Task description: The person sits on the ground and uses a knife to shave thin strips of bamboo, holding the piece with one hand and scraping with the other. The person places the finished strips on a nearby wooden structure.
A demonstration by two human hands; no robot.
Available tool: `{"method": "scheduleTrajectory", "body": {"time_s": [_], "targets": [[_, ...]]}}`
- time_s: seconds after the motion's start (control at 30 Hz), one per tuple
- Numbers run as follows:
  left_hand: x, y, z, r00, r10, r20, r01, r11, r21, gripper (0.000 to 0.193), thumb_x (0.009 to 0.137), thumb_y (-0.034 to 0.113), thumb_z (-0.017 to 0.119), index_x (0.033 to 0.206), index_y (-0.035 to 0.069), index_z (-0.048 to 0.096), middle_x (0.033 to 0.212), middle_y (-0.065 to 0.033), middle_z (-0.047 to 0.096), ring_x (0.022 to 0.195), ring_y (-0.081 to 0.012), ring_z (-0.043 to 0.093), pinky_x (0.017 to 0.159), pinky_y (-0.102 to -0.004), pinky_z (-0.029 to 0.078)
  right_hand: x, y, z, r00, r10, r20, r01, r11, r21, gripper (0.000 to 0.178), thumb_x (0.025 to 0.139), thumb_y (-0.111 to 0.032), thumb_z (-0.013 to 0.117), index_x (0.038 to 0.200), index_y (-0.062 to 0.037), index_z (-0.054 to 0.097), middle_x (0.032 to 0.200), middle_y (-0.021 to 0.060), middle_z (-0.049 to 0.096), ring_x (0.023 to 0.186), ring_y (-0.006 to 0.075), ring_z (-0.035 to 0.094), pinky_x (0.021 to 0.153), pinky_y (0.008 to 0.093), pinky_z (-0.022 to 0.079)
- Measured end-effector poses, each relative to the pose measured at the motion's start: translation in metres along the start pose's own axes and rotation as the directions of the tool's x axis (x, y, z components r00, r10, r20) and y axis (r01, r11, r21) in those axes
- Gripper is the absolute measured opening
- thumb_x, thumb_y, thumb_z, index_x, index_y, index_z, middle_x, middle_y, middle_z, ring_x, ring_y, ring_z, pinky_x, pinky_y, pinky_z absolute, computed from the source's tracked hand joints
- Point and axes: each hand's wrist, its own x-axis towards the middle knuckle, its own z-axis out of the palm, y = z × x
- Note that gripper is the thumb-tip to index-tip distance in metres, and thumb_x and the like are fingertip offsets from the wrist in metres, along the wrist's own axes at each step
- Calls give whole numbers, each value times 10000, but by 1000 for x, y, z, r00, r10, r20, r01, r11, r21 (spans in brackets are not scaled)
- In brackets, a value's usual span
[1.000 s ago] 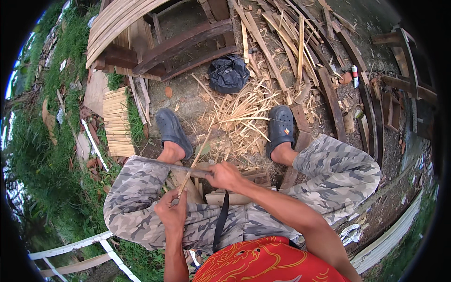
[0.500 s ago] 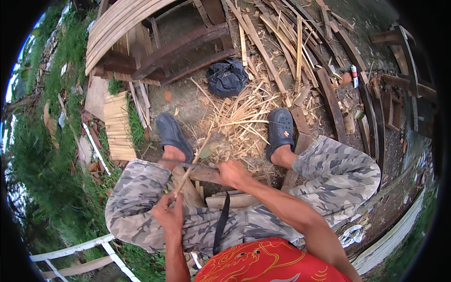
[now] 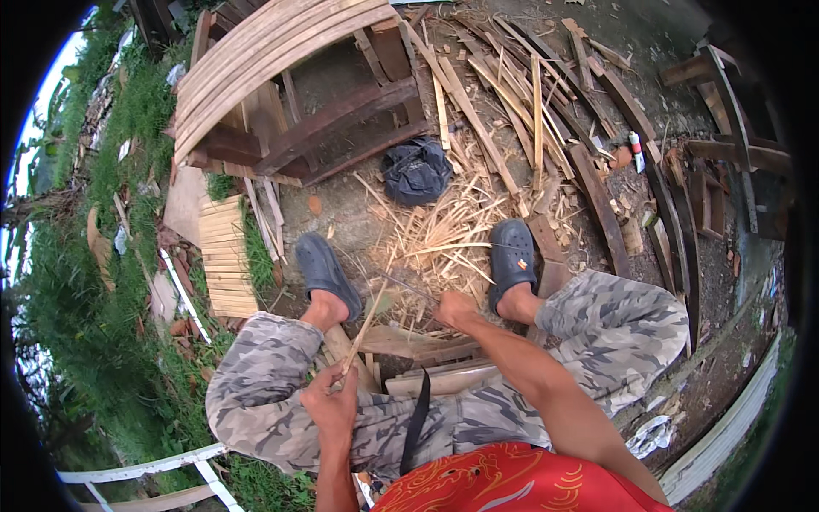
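Observation:
My left hand (image 3: 331, 399) pinches the lower end of a thin pale wooden strip (image 3: 364, 328), which slants up and away between my feet. In my closed right hand (image 3: 457, 310) is a long knife; its thin dark blade (image 3: 409, 288) points left and outward and reaches the strip's far part. The handle is hidden in my fist. Below the blade, between my knees, lie several wooden blocks and boards (image 3: 401, 341). A heap of pale shavings and slivers (image 3: 444, 226) covers the ground between my dark clogs (image 3: 328, 277).
A slatted wooden bench (image 3: 281, 72) stands far left, with a crumpled black plastic bag (image 3: 415, 171) beside it. A bundle of cut strips (image 3: 226, 256) lies at left by the grass. Dark beams (image 3: 599, 209) and a white-and-red tube (image 3: 636, 152) are at right.
My right hand has moved outward and to the right with the knife, and the blade has turned to appear thinner. My left hand keeps its hold on the strip. The whole view has shifted slightly.

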Motion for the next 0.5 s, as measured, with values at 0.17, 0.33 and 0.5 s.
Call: {"method": "scheduleTrajectory", "body": {"time_s": [0.17,0.33,0.5], "targets": [[1,1,2,998,-43,-38,41,998,-48,156,811,41,799,881,-71,716,750,-104,725,719,-122,701,679,-262,538,-5,-9,6,960,-276,-54,276,961,-2,381,879,-367,579,982,-42,749,905,228,726,869,400,711,828,506,566],[-4,-2,1,996,-77,-32,75,995,-59,146,816,26,795,880,-74,710,755,-96,723,718,-106,685,682,-260,535,-2,-27,-2,987,-151,47,151,989,3,388,881,-372,592,993,-33,745,889,252,716,889,410,702,852,502,558],[-3,-8,2,998,-54,-22,52,995,-79,163,793,45,799,911,-51,740,777,-161,732,724,-179,724,685,-299,544,9,-25,0,969,-236,-73,241,968,67,401,878,-366,614,938,10,740,773,262,686,786,420,695,796,487,567]]}}
